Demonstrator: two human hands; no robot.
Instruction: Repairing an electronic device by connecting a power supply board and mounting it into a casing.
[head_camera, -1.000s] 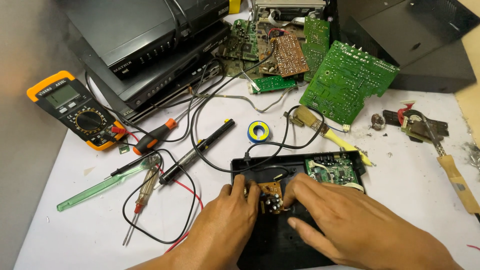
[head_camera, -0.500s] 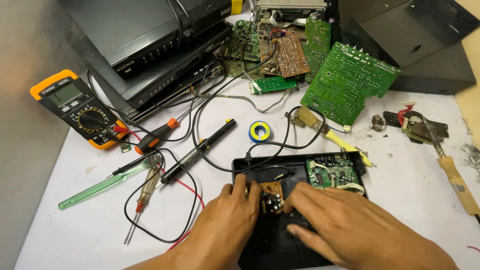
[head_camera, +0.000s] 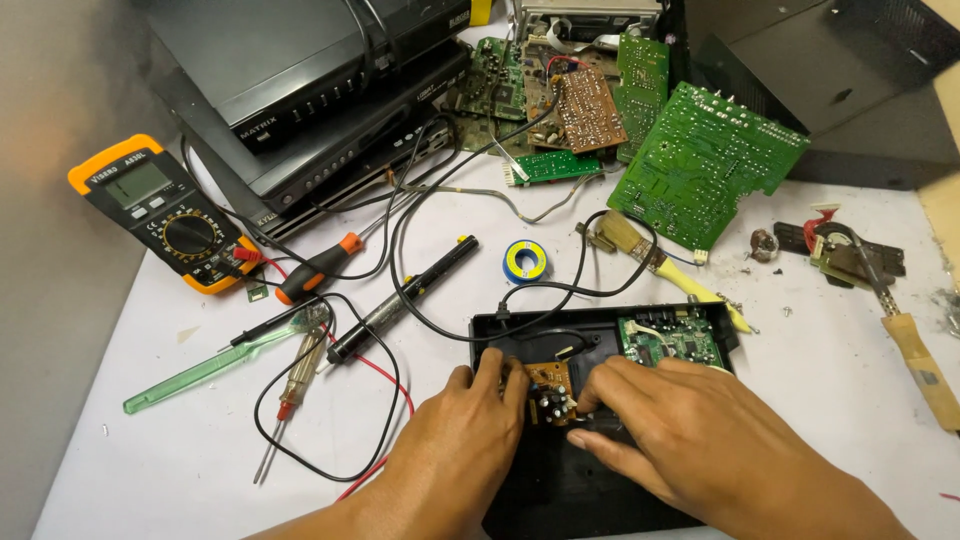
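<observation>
A small brown circuit board (head_camera: 549, 388) with dark capacitors sits inside an open black plastic case (head_camera: 560, 490) on the white table. My left hand (head_camera: 462, 440) rests on the case's left side, its fingertips touching the board's left edge. My right hand (head_camera: 680, 430) lies over the case's middle, fingers pinching the board's right edge. A small green circuit board (head_camera: 672, 338) sits in the case's far right corner. A black cable (head_camera: 540, 300) runs into the case's far rim.
A yellow multimeter (head_camera: 165, 212) lies far left beside stacked black set-top boxes (head_camera: 300, 80). A black soldering iron (head_camera: 405, 297), screwdrivers (head_camera: 318, 268), a green tool (head_camera: 215, 362) and a solder reel (head_camera: 525, 260) lie left of the case. Green circuit boards (head_camera: 700, 165) lie behind.
Both hands stay on the brown board; the fingers have shifted only slightly. Nothing else on the table has moved.
</observation>
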